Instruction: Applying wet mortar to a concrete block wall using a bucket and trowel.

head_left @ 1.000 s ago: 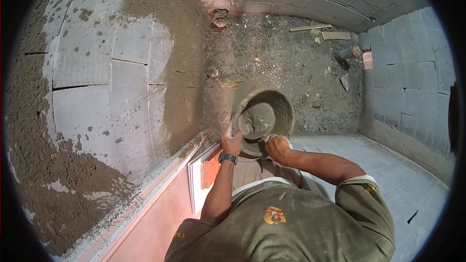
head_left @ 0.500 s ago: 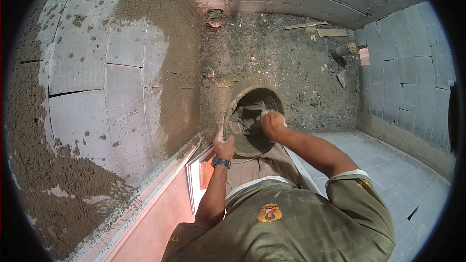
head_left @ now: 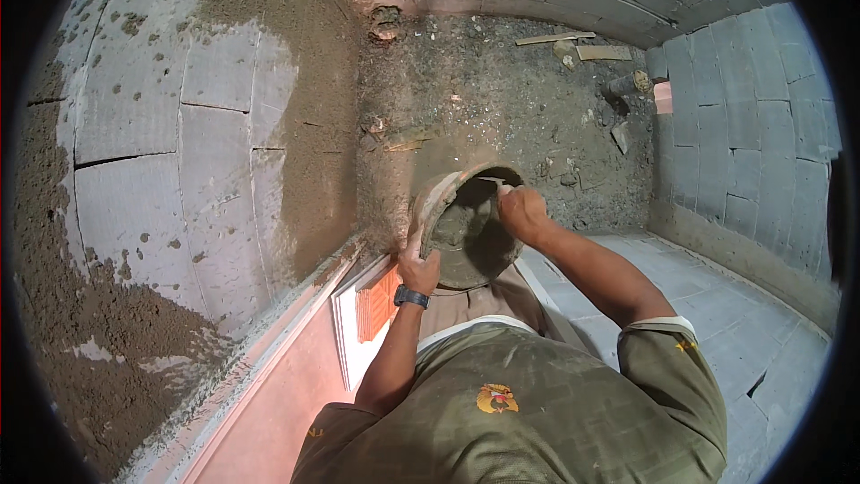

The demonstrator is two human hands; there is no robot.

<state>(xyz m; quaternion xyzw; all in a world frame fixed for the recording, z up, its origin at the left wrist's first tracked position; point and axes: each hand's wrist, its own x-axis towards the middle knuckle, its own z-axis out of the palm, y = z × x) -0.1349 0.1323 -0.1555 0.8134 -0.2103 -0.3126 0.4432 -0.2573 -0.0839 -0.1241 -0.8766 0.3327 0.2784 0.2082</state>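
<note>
Sweeping out to the far-right rim of the bucket [head_left: 427,204], clearing the view of the wet-looking grey mix [head_left: 454,229]!
Gripping what looks like a trowel [head_left: 489,180] in the right hand [head_left: 522,212], no longer over the middle as half a second ago. Clasping the near-left rim with the left hand [head_left: 418,271], keeping the bucket just in front of the trousers [head_left: 479,305]. Leaving the mix exposed inside, suggesting a stroke across it now finished.

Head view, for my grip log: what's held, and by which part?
Left hand: bucket, by its rim. Right hand: a tool, seemingly by its handle, mostly hidden.
</note>
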